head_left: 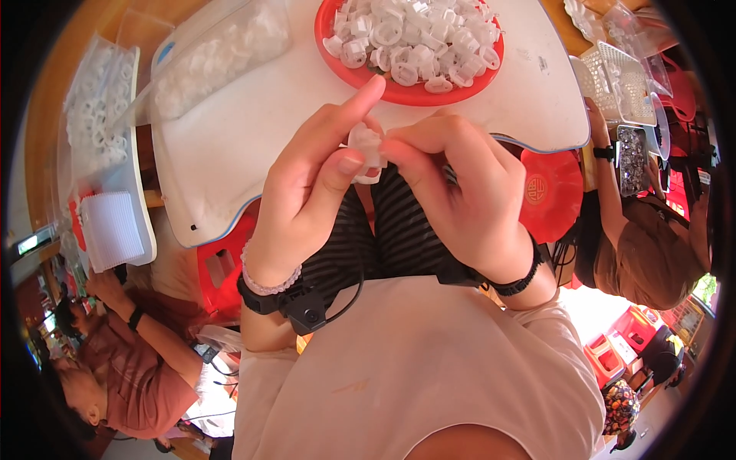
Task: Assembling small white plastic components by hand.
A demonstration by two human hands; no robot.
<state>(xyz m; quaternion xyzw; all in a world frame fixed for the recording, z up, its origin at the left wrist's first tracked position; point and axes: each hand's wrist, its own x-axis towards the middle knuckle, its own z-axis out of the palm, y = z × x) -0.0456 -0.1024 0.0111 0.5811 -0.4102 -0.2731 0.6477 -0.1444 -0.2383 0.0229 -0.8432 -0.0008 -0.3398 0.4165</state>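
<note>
My left hand (303,180) and my right hand (468,180) meet above my lap, just off the near edge of the white table (215,153). Between them is a small translucent white plastic piece (366,146) with a ring-like lower end. The left thumb and fingers grip it from one side, with the index finger stretched out past it. On the other side, the right thumb and index finger pinch its edge. Beyond the hands, a red plate (406,93) holds a heap of similar translucent plastic pieces (414,42).
A clear bag of whitish pieces (222,65) lies at the table's far left. Further left are another bag of white rings (100,107) and a white ribbed pad (113,226). At right are a red dish (550,192), a white basket (617,84) and a co-worker's arm (606,169).
</note>
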